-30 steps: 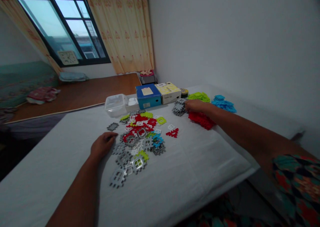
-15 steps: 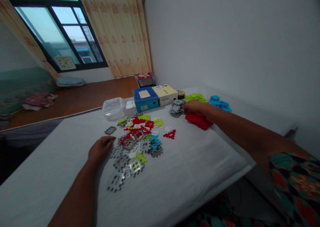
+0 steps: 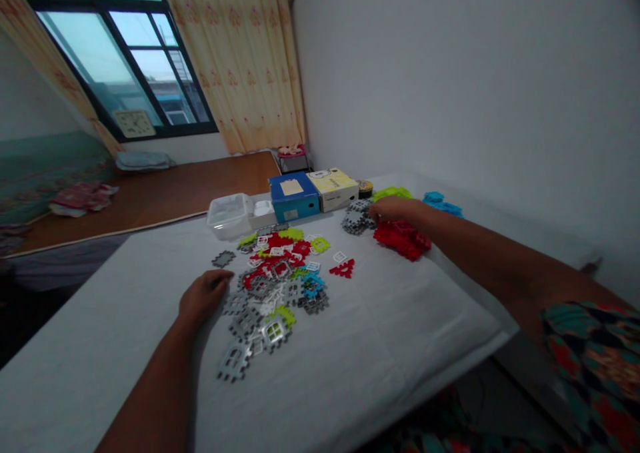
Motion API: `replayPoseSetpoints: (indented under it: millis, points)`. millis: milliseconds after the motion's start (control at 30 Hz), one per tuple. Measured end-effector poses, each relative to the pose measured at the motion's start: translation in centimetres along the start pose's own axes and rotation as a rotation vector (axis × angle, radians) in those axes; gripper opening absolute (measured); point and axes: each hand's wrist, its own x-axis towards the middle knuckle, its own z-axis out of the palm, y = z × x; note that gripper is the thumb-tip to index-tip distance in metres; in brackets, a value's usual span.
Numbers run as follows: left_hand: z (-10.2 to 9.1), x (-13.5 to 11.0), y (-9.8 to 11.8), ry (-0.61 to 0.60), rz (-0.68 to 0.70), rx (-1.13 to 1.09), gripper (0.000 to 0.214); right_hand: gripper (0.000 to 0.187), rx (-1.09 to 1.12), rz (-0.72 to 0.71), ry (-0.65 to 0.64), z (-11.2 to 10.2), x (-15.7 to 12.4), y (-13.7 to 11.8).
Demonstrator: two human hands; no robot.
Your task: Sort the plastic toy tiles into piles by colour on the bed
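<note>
My left hand rests on the white cloth with its fingers curled in, beside the left edge of a loose heap of flat toothed building pieces. Grey, red, white, lime and blue ones lie mixed there, some with window frames. Further off, my right hand reaches to a pile of grey pieces. Its fingers are closed at the pile's right edge; what lies between them is too small to make out. Just below that hand sits a red pile, with a lime pile behind and a blue pile past the forearm.
Behind the heap stand a clear plastic tub, a blue box, a yellow and white box and a small round tin. A red triangular piece lies apart. The wall borders the right side.
The view has shifted slightly. My right hand stays by the grey pile, its fingers a little lower against it. My left hand has not moved on the cloth.
</note>
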Motion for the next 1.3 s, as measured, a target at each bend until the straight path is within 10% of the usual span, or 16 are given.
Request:
replayPoseSetpoints:
  millis: [133, 467, 767, 1033, 1300]
  points:
    - [0.0, -0.1, 0.0, -0.001, 0.003, -0.011, 0.037, 0.019, -0.146, -0.038, -0.19, -1.7, 0.1, 1.2]
    - [0.1, 0.3, -0.3, -0.005, 0.013, 0.009, 0.04, 0.015, -0.215, 0.037, 0.197, -5.1, -6.4, 3.4]
    - [0.0, 0.4, -0.3, 0.02, 0.036, 0.011, 0.038, 0.014, -0.039, 0.085, 0.456, 0.8, -13.2, 4.1]
    - [0.3, 0.6, -0.7, -0.002, 0.029, 0.021, 0.04, 0.04, 0.1, 0.176, 0.579, 2.0, -13.4, 5.3]
    - [0.5, 0.6, -0.9, 0.004, 0.034, 0.018, 0.04, 0.057, 0.022, 0.131, 0.375, 5.4, -11.1, 4.4]
